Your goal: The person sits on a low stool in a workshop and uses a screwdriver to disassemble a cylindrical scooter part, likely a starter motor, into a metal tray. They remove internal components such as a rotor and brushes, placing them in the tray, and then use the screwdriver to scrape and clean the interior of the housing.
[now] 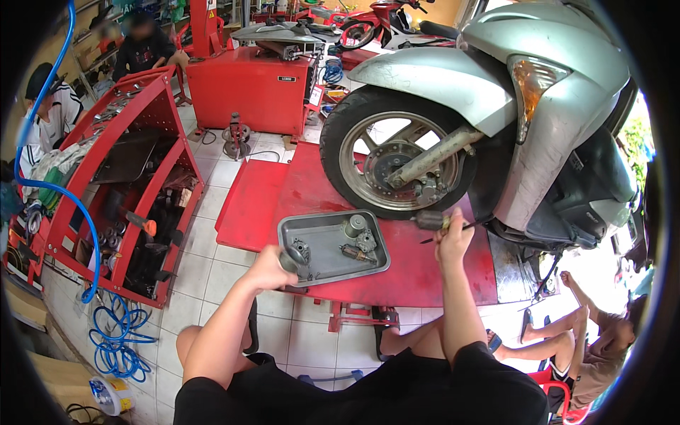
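Metal part (288,261) in curled left hand (268,270), brownish cylinder (429,220) gripped by outstretched right hand (454,241)

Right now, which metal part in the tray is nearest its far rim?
The grey cylinder, toward the right of the tray; the other parts lie farther from that rim.

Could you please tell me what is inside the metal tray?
The metal tray holds a metal canister, a cast piece and a slim cylindrical part at right, another metal piece at left. What lies beneath the left hand and its cup-shaped part is hidden.
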Motion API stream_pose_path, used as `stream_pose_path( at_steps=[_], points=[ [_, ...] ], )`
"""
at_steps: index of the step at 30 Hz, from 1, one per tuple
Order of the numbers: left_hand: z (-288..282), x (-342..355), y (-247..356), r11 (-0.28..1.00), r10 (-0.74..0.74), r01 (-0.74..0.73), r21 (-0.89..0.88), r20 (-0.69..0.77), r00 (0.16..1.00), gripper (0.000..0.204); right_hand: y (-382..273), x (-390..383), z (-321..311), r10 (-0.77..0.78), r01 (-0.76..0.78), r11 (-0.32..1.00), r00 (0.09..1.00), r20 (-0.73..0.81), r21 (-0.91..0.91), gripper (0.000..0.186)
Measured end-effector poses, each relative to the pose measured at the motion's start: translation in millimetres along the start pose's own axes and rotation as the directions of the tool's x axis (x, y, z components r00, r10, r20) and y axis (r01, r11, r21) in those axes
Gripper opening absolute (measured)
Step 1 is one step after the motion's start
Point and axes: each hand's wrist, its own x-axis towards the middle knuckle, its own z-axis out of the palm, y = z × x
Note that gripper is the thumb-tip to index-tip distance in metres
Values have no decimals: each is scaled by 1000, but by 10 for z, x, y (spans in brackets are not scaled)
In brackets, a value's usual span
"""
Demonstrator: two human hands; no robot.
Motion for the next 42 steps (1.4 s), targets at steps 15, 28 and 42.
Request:
stream_pose_path(
  at_steps=[15,28,42],
  points=[
    [-235,-3,427,907,386,-398,136,-646,659,19,1680,-730,1019,513,-178,504,849,127,-845,61],
    [-389,-132,400,928,331,-356,113,-690,644,19,2217,-659,1691,834,-504,479,517,193,-719,46],
    [-416,-138,372,953,284,-273,134,-714,641,19,2075,-725,1620,668,-442,310,732,-137,-842,43]
  ],
)
